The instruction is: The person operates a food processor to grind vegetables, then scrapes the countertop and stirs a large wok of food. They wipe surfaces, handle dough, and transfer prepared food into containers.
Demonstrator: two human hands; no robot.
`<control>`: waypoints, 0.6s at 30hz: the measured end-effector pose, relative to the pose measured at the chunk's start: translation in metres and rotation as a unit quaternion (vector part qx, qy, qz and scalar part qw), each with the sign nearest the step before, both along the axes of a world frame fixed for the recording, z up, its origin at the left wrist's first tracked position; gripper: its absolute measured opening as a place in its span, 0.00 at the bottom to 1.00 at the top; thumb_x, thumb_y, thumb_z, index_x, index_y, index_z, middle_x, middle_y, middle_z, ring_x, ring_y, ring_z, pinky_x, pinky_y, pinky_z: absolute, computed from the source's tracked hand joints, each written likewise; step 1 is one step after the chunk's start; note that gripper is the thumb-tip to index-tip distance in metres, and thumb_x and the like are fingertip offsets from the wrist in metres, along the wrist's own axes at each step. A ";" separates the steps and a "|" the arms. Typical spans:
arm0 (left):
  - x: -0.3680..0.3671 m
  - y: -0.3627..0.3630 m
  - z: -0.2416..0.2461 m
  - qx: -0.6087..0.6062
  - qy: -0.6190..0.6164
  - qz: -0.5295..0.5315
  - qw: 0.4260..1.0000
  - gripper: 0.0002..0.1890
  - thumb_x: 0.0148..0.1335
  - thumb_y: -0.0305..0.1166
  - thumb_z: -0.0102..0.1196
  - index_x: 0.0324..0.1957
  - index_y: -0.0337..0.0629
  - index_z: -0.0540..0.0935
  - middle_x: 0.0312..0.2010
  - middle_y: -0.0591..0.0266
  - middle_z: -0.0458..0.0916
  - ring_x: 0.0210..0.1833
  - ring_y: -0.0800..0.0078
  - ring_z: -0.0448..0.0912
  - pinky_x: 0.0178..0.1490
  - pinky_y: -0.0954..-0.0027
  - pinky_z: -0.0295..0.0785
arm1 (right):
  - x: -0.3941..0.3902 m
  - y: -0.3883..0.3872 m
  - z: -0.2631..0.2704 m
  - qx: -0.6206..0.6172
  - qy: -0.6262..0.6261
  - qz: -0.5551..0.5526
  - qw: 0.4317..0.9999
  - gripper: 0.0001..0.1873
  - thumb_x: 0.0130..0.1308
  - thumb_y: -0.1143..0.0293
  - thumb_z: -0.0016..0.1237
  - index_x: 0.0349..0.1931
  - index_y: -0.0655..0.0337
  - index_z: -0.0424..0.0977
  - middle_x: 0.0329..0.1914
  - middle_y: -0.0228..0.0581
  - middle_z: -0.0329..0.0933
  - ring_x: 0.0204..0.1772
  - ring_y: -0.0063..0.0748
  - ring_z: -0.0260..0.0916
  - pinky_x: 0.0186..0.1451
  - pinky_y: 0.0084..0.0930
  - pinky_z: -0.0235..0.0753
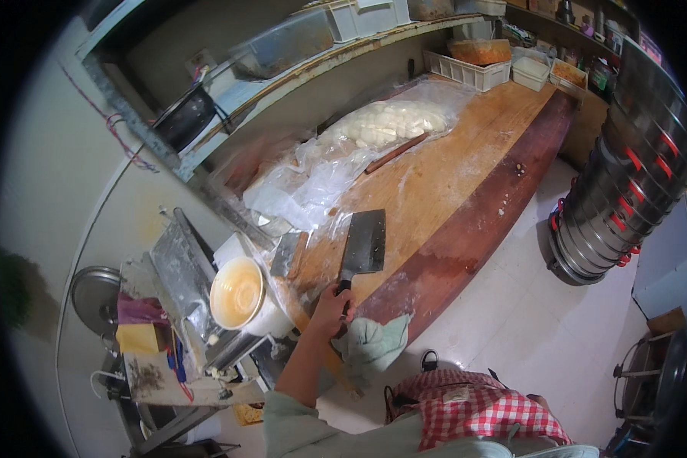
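My left hand (333,312) grips the black handle of a cleaver (364,243), its broad steel blade over the near end of a floured wooden worktable (429,200). Just below that hand a pale green cloth (376,343) hangs over the table's corner. To the left of the blade lies a dough scraper (286,255) with a wooden grip. Pale pieces, seemingly dough (398,123), lie under clear plastic sheeting (320,177) along the wall side, with a wooden rolling pin (396,153) beside them. My right hand is out of view.
A white bucket (269,315) stands on a metal machine left of the table. Stacked steel steamers (618,183) with red handles rise from the floor at right. Plastic containers (481,74) sit at the table's far end. A shelf (332,54) runs above the table's wall side.
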State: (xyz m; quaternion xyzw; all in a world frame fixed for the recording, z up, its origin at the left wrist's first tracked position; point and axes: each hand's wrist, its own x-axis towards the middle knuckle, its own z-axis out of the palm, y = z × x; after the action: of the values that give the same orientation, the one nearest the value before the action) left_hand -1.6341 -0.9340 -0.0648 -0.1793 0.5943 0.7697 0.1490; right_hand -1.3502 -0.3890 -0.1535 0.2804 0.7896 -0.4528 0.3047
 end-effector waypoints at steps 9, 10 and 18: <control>-0.145 0.063 0.052 0.006 0.157 0.105 0.982 0.05 0.58 0.26 0.51 0.32 0.42 0.68 0.16 0.63 0.68 0.14 0.74 0.66 0.16 0.73 0.61 | -0.034 0.043 -0.059 0.036 -0.037 0.095 0.994 0.22 0.52 0.56 0.58 0.41 0.65 0.80 0.38 0.49 0.82 0.43 0.39 0.79 0.49 0.32 0.76; -0.165 0.069 0.051 0.026 0.174 0.108 0.979 0.05 0.58 0.26 0.51 0.32 0.42 0.68 0.16 0.63 0.68 0.14 0.74 0.66 0.16 0.72 0.61 | -0.039 0.048 -0.051 0.053 -0.041 0.101 0.993 0.22 0.52 0.56 0.57 0.41 0.65 0.80 0.38 0.49 0.82 0.43 0.40 0.79 0.49 0.33 0.76; -0.323 0.090 0.059 0.081 0.185 0.121 0.972 0.05 0.58 0.26 0.52 0.27 0.39 0.71 0.19 0.63 0.71 0.20 0.75 0.68 0.20 0.75 0.63 | -0.062 0.118 -0.123 0.158 0.026 0.136 0.978 0.19 0.54 0.58 0.55 0.40 0.64 0.81 0.39 0.46 0.82 0.46 0.42 0.79 0.50 0.32 0.76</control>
State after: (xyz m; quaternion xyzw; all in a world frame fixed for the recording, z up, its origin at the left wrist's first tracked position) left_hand -1.9568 -0.8443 -0.0057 -0.0923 0.5209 0.8475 -0.0439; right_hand -1.4117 -0.2707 -0.2761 0.2029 0.8897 -0.2835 0.2947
